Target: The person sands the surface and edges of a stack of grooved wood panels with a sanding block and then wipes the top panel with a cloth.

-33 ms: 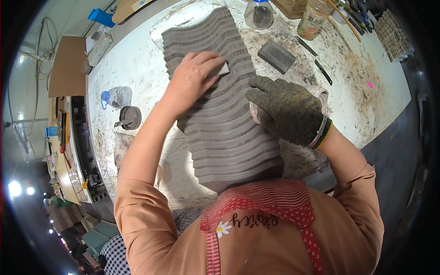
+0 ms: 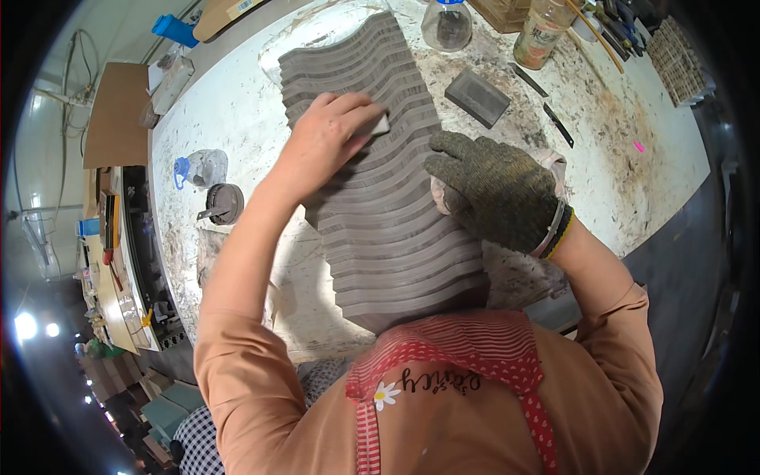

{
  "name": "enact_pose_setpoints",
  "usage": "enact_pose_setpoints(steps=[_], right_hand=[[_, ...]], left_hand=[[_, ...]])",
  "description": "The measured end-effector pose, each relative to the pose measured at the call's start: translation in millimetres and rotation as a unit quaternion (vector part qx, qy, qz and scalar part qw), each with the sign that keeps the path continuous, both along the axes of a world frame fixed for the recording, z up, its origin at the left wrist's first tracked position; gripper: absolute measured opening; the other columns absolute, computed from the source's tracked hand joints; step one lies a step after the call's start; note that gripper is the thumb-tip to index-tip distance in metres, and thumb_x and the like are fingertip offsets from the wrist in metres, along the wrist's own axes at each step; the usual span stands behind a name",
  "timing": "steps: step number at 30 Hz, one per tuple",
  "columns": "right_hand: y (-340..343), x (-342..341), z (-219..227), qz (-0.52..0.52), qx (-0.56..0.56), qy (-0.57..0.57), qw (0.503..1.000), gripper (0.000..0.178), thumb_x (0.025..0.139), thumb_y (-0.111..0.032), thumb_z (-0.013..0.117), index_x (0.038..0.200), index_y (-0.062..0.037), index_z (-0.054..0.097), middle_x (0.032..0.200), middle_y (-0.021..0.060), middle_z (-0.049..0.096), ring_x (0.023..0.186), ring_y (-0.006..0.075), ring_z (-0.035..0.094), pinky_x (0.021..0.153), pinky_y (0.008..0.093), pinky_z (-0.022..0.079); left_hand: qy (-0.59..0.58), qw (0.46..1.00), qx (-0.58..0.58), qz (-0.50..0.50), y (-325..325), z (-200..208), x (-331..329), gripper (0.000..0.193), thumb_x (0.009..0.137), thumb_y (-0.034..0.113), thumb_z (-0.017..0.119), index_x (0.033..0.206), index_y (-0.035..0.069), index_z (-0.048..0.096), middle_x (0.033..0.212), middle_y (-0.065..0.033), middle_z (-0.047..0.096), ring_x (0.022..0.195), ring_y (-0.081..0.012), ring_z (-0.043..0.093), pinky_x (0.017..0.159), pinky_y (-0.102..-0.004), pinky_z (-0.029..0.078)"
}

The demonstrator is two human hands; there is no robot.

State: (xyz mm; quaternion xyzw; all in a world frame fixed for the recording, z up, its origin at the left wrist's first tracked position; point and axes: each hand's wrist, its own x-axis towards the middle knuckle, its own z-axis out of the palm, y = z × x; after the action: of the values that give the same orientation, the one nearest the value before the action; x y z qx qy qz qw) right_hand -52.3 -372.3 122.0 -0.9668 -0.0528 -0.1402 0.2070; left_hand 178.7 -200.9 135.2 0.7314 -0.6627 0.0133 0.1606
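A long, dark grey panel with wavy ridges [image 2: 396, 237] stretches from my body toward the far side of the table. On its upper left part, my bare left hand [image 2: 332, 138] is closed around a small pale block [image 2: 382, 125], pressed to the ridges. A dark knitted glove covers my right hand [image 2: 499, 186]. It is at the panel's right edge, its fingers bent over a pinkish cloth [image 2: 440, 196] that shows on both sides of the glove. The glove hides most of the cloth.
The stained white table [image 2: 633, 190] holds a grey rectangular block [image 2: 477, 97], two dark blades [image 2: 558, 125], a jar [image 2: 543, 36] and a blue-capped bottle [image 2: 447, 25]. To the left are a clear bottle [image 2: 207, 168] and a round dark tin [image 2: 227, 203]. A woven basket [image 2: 677, 62] stands far right.
My left hand and the pale block have shifted slightly to the left across the ridges. The gloved right hand and the panel stay where they were.
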Motion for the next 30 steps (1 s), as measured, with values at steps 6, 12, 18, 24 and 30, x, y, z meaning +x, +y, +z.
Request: enact_pose_setpoints(steps=[6, 12, 18, 24, 30], right_hand=[[4, 1, 3, -0.017, -0.015, 0.027, 0.999, 0.040, 0.088, -0.017, 0.066, 0.127, -0.0098, 0.064, 0.134, 0.0155, 0.062, 0.107, 0.0337, 0.066, 0.090, 0.0419, 0.054], [8, 3, 11, -0.019, 0.005, 0.023, 1.000, 0.034, 0.088, -0.014, 0.066, 0.121, -0.0078, 0.066, 0.129, 0.0162, 0.064, 0.104, 0.0342, 0.067, 0.088, 0.0422, 0.055], [11, 10, 11, -0.021, -0.021, -0.016, 0.999, 0.026, 0.089, -0.015, 0.063, 0.113, -0.0080, 0.065, 0.120, 0.0142, 0.065, 0.095, 0.0324, 0.068, 0.079, 0.0415, 0.056], [9, 7, 10, -0.008, -0.018, -0.025, 0.999, 0.024, 0.088, -0.016, 0.064, 0.110, -0.0074, 0.064, 0.114, 0.0141, 0.066, 0.097, 0.0320, 0.066, 0.082, 0.0424, 0.055], [9, -3, -9, -0.066, 0.030, -0.018, 0.997, 0.045, 0.085, -0.021, 0.073, 0.127, -0.0071, 0.061, 0.112, 0.0160, 0.066, 0.105, 0.0350, 0.064, 0.091, 0.0453, 0.053]], left_hand=[[-0.028, 0.998, -0.022, 0.052, 15, 15, 7, 0.038, 0.084, 0.007, 0.073, 0.122, 0.009, 0.069, 0.126, -0.0081, 0.067, 0.108, -0.0312, 0.061, 0.095, -0.0396, 0.052], [-0.017, 0.999, -0.009, 0.029, 1, -8, -7, 0.037, 0.086, 0.006, 0.068, 0.123, 0.007, 0.068, 0.123, -0.0077, 0.066, 0.105, -0.0274, 0.060, 0.093, -0.0347, 0.052], [-0.086, 0.983, -0.004, 0.162, 108, 25, 25, 0.038, 0.088, 0.008, 0.070, 0.126, 0.009, 0.066, 0.127, -0.0083, 0.066, 0.114, -0.0315, 0.061, 0.094, -0.0395, 0.052], [0.296, 0.791, -0.082, 0.529, 258, -15, -4, 0.052, 0.096, 0.010, 0.066, 0.146, 0.005, 0.054, 0.127, -0.0099, 0.065, 0.108, -0.0178, 0.062, 0.093, -0.0327, 0.050], [0.236, 0.745, -0.057, 0.621, 343, -89, -45, 0.053, 0.095, 0.012, 0.066, 0.146, 0.005, 0.054, 0.135, -0.0126, 0.062, 0.103, -0.0216, 0.059, 0.090, -0.0350, 0.050]])
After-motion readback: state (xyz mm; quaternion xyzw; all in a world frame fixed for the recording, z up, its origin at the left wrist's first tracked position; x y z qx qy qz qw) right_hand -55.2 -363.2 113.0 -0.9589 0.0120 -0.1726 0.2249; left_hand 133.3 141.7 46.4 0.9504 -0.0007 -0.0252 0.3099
